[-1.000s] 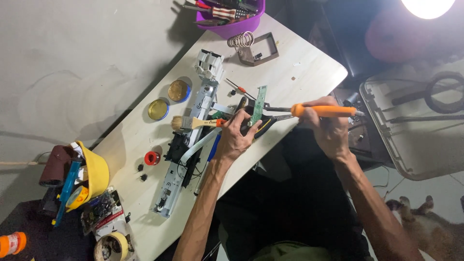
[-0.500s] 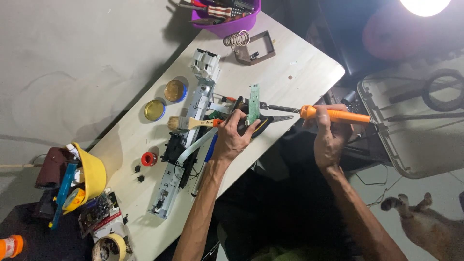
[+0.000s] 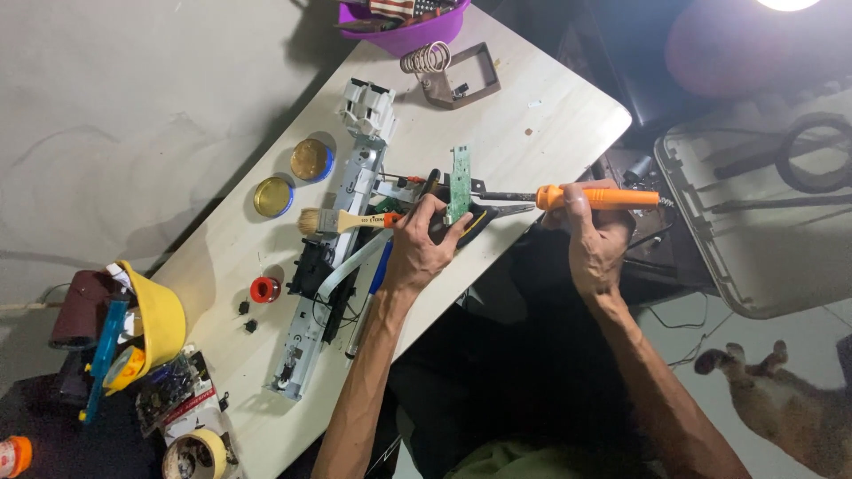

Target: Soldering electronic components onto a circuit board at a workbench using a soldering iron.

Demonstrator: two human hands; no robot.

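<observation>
My left hand (image 3: 424, 246) grips a narrow green circuit board (image 3: 459, 184) and holds it upright above the near edge of the pale wooden table (image 3: 550, 115). My right hand (image 3: 593, 232) holds an orange-handled soldering iron (image 3: 596, 197), lying level, with its dark tip touching the board's right side. Under my left hand lie a paintbrush with an orange handle (image 3: 348, 220) and a long grey metal assembly with a white ribbon cable (image 3: 337, 266).
Two round tins (image 3: 293, 177) sit left of the assembly. A coil-spring iron stand (image 3: 451, 73) and a purple tub (image 3: 404, 22) are at the far end. A yellow bowl (image 3: 151, 328), tape roll (image 3: 195, 454) and red cap (image 3: 264, 289) lie left. An animal (image 3: 781, 399) lies on the floor at right.
My left hand turned the green board more upright and raised it slightly. My right hand drew nearer with the soldering iron, whose tip now meets the board.
</observation>
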